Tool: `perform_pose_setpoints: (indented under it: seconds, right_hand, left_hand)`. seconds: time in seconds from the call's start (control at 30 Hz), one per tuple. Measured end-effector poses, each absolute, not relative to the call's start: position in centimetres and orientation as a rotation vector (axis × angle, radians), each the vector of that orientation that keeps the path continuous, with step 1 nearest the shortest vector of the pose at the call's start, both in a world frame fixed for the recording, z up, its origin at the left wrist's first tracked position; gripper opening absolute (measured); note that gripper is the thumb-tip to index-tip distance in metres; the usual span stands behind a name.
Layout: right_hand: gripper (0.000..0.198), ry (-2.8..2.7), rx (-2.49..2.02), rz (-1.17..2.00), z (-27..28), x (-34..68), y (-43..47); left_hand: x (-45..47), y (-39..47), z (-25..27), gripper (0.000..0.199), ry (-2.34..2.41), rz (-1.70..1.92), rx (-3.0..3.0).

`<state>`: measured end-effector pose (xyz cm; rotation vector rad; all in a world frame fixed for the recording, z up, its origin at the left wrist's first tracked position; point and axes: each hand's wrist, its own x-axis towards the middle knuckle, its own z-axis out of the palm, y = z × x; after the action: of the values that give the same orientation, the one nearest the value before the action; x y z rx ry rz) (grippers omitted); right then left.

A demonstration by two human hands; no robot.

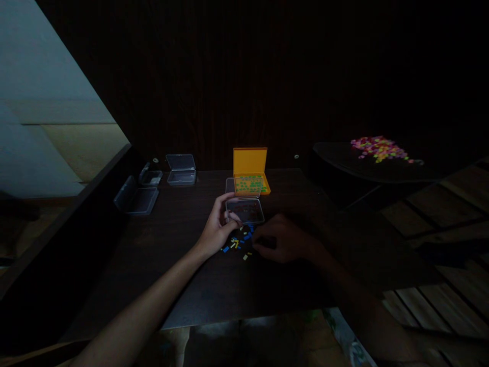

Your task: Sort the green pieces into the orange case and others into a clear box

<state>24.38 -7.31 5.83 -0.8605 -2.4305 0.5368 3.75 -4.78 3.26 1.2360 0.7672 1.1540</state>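
My left hand (217, 232) rests at the left side of a clear plastic box (244, 223), its fingers apart and curved, the index finger stretched toward the hinge. The box's lid is raised, and small dark reddish pieces (246, 210) lie inside. In front of the box is a loose pile of small blue, yellow and pale toy bricks (236, 243). Over the right side of this pile, my right hand (280, 238) is in deep shadow with thumb and index finger pinched together. Whatever is between those fingertips is too dark to make out.
Behind the clear box stands a raised-lid yellow case (250, 160) with green pieces inside. Further clear boxes (182, 177) stand at the back left, by a raised dark side board (69, 219). To the right, a dark round surface (344, 160) bears a colourful heap (380, 148).
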Motion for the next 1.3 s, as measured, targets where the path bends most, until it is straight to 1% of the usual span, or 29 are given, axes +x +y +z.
perform_pose_setpoints:
  seconds: [0.1, 0.2, 0.43, 0.83, 1.3]
  right_hand:
    - [0.013, -2.595, -0.922, 0.646, 5.4, 23.8, -7.3]
    - [0.015, -2.692, -0.958, 0.667, 4.7, 23.3, -7.2]
    - [0.012, -2.802, -1.045, 0.582, 3.9, 22.6, -6.9]
    - [0.008, -2.828, -1.078, 0.582, 3.7, 22.3, -7.3]
    - [0.014, -2.849, -1.140, 0.470, 3.8, 21.7, -7.7]
  left_hand:
    - [3.6, -4.5, 3.2, 0.063, 0.780, 1.179, 1.241]
    - [3.4, -4.4, 3.2, 0.063, 0.783, 1.188, 1.227]
    - [3.3, -4.4, 3.1, 0.062, 0.807, 1.194, 1.226]
    - [3.0, -4.3, 3.1, 0.061, 0.834, 1.202, 1.204]
    - [3.1, -4.7, 3.0, 0.061, 0.873, 1.235, 1.218]
